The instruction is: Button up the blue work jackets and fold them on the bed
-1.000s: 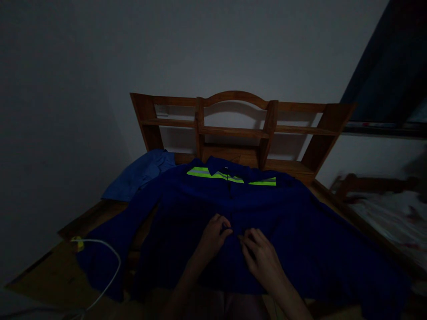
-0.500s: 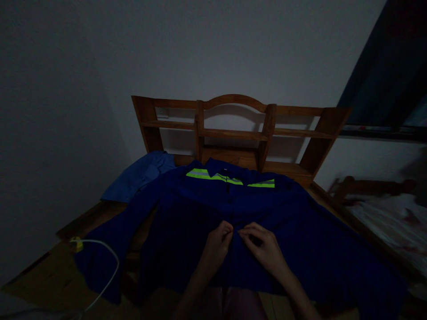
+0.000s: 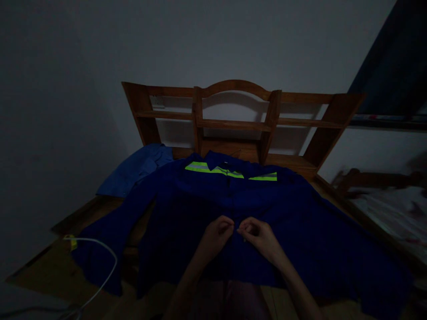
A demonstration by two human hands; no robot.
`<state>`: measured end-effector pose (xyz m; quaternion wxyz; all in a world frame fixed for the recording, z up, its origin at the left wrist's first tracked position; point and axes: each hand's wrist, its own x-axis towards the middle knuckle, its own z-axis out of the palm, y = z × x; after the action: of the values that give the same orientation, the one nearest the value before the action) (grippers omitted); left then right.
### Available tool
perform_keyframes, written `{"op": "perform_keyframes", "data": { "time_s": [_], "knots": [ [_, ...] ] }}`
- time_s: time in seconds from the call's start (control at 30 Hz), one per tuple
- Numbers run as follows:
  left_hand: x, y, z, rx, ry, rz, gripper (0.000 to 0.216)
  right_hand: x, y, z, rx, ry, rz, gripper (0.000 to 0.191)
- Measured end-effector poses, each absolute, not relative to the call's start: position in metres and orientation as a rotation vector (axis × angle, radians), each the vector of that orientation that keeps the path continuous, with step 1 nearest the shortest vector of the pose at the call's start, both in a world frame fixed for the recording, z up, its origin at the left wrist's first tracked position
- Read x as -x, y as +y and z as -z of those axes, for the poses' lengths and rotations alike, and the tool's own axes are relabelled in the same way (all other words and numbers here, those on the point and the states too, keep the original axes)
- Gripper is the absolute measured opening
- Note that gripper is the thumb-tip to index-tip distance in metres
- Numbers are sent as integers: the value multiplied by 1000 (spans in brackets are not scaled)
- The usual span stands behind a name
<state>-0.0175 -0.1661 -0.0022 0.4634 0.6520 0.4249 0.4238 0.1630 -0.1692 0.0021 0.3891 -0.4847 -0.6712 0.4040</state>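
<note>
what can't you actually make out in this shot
Head view, all dim.
Fastening between the left hand and right hand on the jacket: covered by the fingers, too dark.
White cable: its near end is cut off by the bottom edge.
Bedding at right: blurred.
Pale item on the shelf: too small.

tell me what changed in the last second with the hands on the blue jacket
The right hand curled from lying flat on the dark blue fabric jacket into a pinch at its front opening, closing in on the left hand, which kept its pinch there. The jacket, pale blue cloth and white cable stayed put.
</note>
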Motion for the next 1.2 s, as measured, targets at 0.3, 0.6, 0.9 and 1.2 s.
{"op": "perform_keyframes", "data": {
  "time_s": [0.3,0.6,0.9,1.2],
  "knots": [
    [12,-166,-2,-1559,1225,-1026,24,-164,-171,-4,1218,-1738,-1008,27],
    [9,-165,-6,-1594,1315,-995,13,-162,-176,-9,1169,-1779,-979,20],
    [14,-162,2,-1634,1222,-996,6,-162,-177,-10,1181,-1807,-956,21],
    [17,-170,1,-1687,1110,-1002,3,-160,-179,-12,1210,-1795,-932,24]
  ]
}}
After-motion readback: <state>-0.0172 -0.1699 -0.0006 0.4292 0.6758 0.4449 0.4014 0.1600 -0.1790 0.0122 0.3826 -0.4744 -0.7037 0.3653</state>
